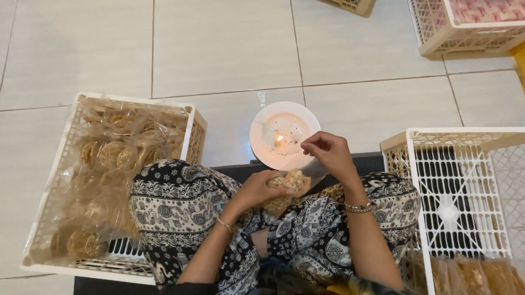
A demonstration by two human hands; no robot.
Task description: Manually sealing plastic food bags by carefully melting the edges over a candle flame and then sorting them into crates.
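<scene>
Clear plastic at frame centre: your left hand clasps the light, brittle cracker packet; your right hand pinches its slippery edge near the candle.

Left crate holds bagged snacks; pale crates stand beyond

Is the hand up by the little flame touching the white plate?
Cannot tell. In the head view, the right hand overlaps the rim of the white plate beside the flame, but looking straight down hides whether it rests on the plate or hovers above it.
</scene>
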